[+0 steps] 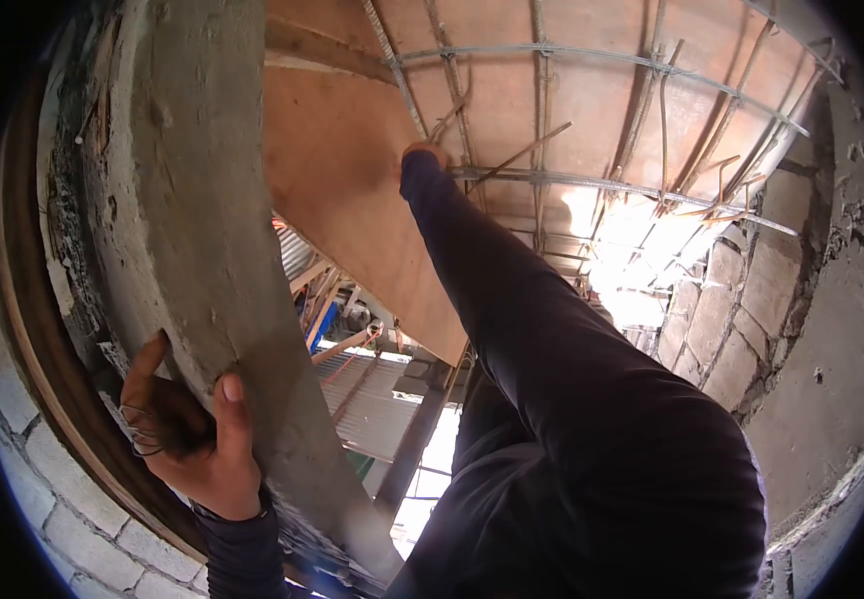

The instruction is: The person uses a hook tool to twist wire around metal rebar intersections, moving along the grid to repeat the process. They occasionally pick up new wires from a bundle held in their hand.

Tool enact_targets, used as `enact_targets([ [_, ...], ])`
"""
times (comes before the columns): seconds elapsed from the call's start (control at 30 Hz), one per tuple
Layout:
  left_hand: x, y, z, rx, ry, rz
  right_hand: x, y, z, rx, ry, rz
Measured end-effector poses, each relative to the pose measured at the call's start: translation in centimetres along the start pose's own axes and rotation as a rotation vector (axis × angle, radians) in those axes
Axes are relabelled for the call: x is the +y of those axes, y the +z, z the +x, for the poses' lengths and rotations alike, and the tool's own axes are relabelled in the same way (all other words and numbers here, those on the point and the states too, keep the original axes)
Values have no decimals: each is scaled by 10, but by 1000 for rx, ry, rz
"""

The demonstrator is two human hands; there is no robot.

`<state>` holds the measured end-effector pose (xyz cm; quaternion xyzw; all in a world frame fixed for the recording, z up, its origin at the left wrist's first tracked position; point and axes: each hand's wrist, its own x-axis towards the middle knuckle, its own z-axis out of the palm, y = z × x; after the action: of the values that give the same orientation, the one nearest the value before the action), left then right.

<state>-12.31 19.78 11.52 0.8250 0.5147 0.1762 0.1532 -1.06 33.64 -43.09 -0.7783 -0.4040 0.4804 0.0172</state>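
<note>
My left hand (207, 439) is at the edge of a grey concrete beam (214, 200), with thumb and index finger stretched apart against it. Its other fingers curl in shadow, and loops of thin dark wire (140, 431) stick out beside them. My right hand (428, 153) reaches far up to the steel rebar grid (542, 175), next to a bar that runs down along the plywood sheet (352, 150). The dark sleeve hides most of that hand, so its fingers and anything in them cannot be made out.
Several bent bar ends (532, 150) jut out from the grid. A rough stone and mortar wall (761, 270) stands at the right, with a block wall (72, 479) at lower left. Below the plywood, a gap shows corrugated metal sheets (377, 399) and timber far down.
</note>
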Motion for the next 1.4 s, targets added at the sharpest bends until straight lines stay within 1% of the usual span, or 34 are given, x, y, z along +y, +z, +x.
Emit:
enact_targets([
  [0.07,-1,1,0,12,16,4,2,-11,1,-112,26,59],
  [0.1,-2,1,0,21,25,-7,7,-17,2,-216,57,114],
  [0.13,-3,-1,1,30,7,0,13,-8,10,-226,46,100],
  [0.17,-3,-3,2,16,50,55,23,15,24,-60,-30,-120],
  [0.2,-4,-4,2,15,50,89,29,12,22,-24,-66,-148],
  [0.23,-5,-5,2,14,50,123,35,2,15,-63,-21,27],
  [0.27,-5,-3,4,20,90,101,39,-9,8,-113,56,315],
  [0.33,-2,-8,2,49,86,96,43,-28,-9,-168,268,968],
  [0.37,2,-13,0,-4,-16,106,43,-33,-16,-161,334,1185],
  [0.43,-3,-12,-1,-37,-162,113,41,-33,-28,-112,422,1481],
  [0.47,-11,-7,2,-18,5,-43,40,-33,-33,-82,447,1561],
  [0.5,-14,-5,-1,21,56,-111,40,-35,-37,-51,462,1613],
  [0.53,-17,-2,-6,56,109,-177,35,-33,-43,-46,469,1609],
  [0.6,-9,1,2,54,138,-174,38,-41,-42,-42,477,1561],
  [0.63,-11,-1,4,58,165,-217,38,-42,-41,-58,457,1478],
  [0.67,-11,6,4,70,144,-208,37,-42,-42,-61,440,1395],
  [0.7,-8,19,5,189,203,-75,36,-40,-43,-55,422,1316],
  [0.8,-51,-2,14,-7,472,-38,34,-40,-42,-42,399,1171],
  [0.83,-51,-5,16,-33,518,-55,35,-40,-31,-75,421,1157],
  [0.9,-54,13,21,-50,543,-63,38,-38,-13,-168,489,1124],
  [0.93,-53,17,21,-55,551,-50,40,-35,-15,-180,487,1100],
  [1.0,-49,14,14,-50,523,-32,48,-37,-18,-181,303,948],
  [1.03,-47,13,13,-51,517,-25,49,-41,-11,-236,375,918],
  [1.07,-47,13,13,-45,509,-14,52,-40,-3,-226,383,998],
  [1.13,-44,13,11,-39,478,1,70,-31,40,-214,421,1478],
  [1.2,-41,14,8,-33,445,11,85,-30,59,-259,399,1707],
  [1.23,-39,14,8,-33,437,12,80,-33,42,-277,395,1687],
  [1.3,-38,14,8,-28,417,11,81,-32,15,-113,235,1621],
  [1.37,-37,16,9,-26,405,17,94,-23,47,-197,128,1339],
  [1.4,-38,16,9,-22,398,19,93,-12,69,-207,124,1334],
])
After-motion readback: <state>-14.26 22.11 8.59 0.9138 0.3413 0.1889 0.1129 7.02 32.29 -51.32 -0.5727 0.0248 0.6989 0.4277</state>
